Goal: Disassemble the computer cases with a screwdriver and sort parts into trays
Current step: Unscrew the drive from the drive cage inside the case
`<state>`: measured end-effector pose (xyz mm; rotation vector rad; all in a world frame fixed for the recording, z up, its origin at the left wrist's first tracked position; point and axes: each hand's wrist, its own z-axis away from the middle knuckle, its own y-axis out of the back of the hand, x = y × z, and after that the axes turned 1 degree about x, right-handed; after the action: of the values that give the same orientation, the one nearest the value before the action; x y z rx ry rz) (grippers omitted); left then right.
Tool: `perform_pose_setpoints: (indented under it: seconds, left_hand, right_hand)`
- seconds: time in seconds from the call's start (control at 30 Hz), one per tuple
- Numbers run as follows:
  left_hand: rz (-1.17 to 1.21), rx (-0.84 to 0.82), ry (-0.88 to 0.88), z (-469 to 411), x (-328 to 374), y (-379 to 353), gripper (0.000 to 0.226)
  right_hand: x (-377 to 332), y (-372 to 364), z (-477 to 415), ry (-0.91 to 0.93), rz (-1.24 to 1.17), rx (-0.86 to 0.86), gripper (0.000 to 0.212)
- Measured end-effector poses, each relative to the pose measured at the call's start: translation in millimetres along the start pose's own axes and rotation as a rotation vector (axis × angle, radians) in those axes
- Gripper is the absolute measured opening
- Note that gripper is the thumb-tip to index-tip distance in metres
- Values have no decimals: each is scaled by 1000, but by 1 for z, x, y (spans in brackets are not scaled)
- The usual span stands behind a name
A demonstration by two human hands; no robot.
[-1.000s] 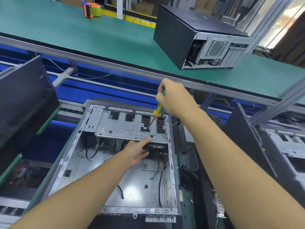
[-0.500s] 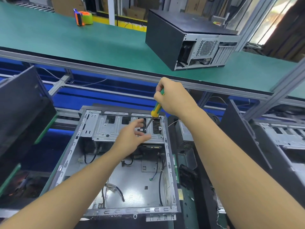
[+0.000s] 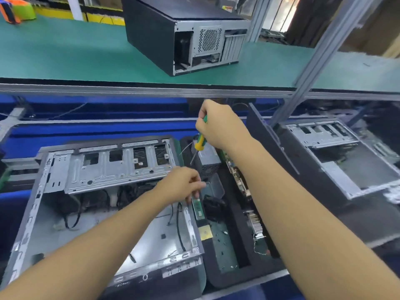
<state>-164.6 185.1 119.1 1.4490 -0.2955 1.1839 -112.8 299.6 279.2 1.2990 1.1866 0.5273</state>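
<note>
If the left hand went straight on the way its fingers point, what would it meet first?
Likely the small clear plastic container just past the left hand; depth is unclear, so it may pass above.

The upper shelf (image 3: pixel 86 53) has a green mat on top and a grey metal rail along its front edge. A closed black computer case (image 3: pixel 151 33) lies on the mat right of the middle, its grey back panel turned toward the front right. An orange and green tape dispenser (image 3: pixel 17 9) sits at the far left corner. On the blue lower level (image 3: pixel 13 213), an open computer case (image 3: pixel 108 169) lies left of the middle. A black tray (image 3: pixel 218 278) sits just beside its right side, and a second open case (image 3: pixel 324 135) lies toward the right edge.
</note>
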Motion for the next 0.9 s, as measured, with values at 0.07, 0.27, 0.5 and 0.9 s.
perform_pose_setpoints:
  seconds: [0.07,0.27,0.5,0.9]
  left_hand:
    - [-211,-130,-43,-16,18,-23,34]
    - [-550,-430,-62,-47,49,-93,41]
    - [-729,-637,20,-58,40,-139,36]
    - [67,461,-74,-21,1,-23,30]
  right_hand:
    - [23,1,10,-53,45,0,14]
    - [82,5,46,-195,104,-38,17]
    - [118,8,74,-272,106,-29,19]
    - [68,2,25,-231,-82,107,20]
